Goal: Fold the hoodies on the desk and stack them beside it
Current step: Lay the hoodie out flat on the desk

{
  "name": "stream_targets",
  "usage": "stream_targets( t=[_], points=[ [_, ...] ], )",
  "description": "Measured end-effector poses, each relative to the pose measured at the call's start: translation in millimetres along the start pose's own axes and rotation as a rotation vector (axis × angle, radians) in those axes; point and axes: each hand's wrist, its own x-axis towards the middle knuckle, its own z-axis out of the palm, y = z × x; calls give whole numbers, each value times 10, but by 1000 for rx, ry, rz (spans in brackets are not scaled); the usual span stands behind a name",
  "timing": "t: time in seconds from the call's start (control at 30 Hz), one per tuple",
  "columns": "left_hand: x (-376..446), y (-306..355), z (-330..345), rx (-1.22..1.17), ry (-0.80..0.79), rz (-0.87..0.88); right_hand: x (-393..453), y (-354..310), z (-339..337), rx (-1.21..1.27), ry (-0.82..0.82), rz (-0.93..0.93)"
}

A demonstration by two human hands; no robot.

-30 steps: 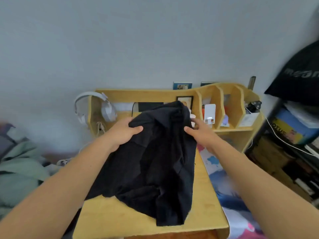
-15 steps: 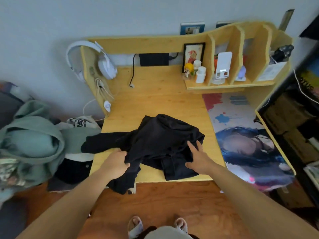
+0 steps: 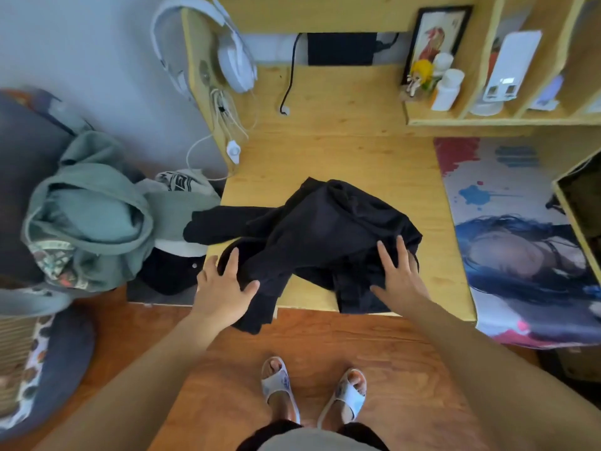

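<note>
- A green hoodie (image 3: 87, 216) lies bunched in a pile beside the desk's left edge, on top of other clothes.
- White headphones (image 3: 208, 47) hang on the left side panel of the wooden desk (image 3: 341, 151).
- The left hand (image 3: 221, 288) lies on the near-left part of the black hoodie (image 3: 325, 236), fingers straight and spread, thumb out to the right, gripping nothing.
- The black hoodie sits crumpled at the desk's near edge; one sleeve trails off the left side, and a fold hangs over the front.
- The right hand (image 3: 396, 275) presses flat on the hoodie's near-right part, fingers spread wide.
- A printed mat (image 3: 520, 222) covers the desk's right portion.
</note>
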Motion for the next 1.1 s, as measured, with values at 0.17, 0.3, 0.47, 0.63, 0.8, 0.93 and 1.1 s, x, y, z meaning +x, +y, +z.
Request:
stream_targets(
  t=[0.17,0.3,0.47,0.63,0.8,0.93,1.1],
  points=[
    [-216,88,395,68,280,444,-280,160,445,-249,-104,-113],
    [-24,-4,639,347,228,681,-240,405,587,-291,-71,-102],
    [378,-53,556,450,35,409,-256,477,261,214,73,131],
    [754,553,-334,263,212,353,-75,417,-1001,963,337,566],
    [811,1685,-2063,100,594,490,-62,112,-2868,1205,755,354],
    [552,2389,-3166,-62,577,563,-522,-215,-3927,1279,935,62],
    [80,2693,-3094,-196,244,678,-800,-511,-4602,1189,931,-66]
  ],
)
